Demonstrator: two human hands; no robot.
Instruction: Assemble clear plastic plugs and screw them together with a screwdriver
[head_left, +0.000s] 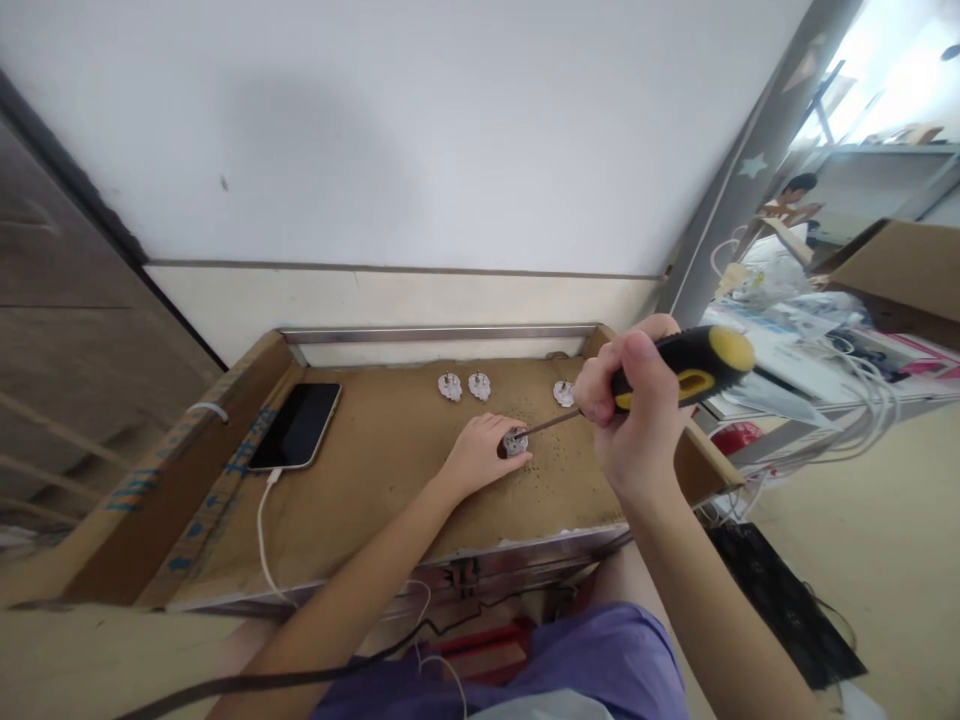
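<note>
My right hand (634,400) is wrapped round the black and yellow handle of a screwdriver (694,365). Its long thin shaft slants down to the left, and the tip meets a small grey-white round part (514,443). Thumb and fingers of my left hand (484,455) hold that part against the cardboard surface. What the part is I cannot tell, since the fingers cover some of it. Behind it lie two similar white pieces with metal pins, one (449,387) beside the other (479,386). A third white piece (563,393) sits near the screwdriver shaft.
Cardboard (375,500) with raised sides covers the worktop. A phone (296,427) with a white charging cable (262,530) lies at the left. To the right, a cluttered table (825,400) holds cables and a cardboard box (900,265). Another person (793,200) is farther back.
</note>
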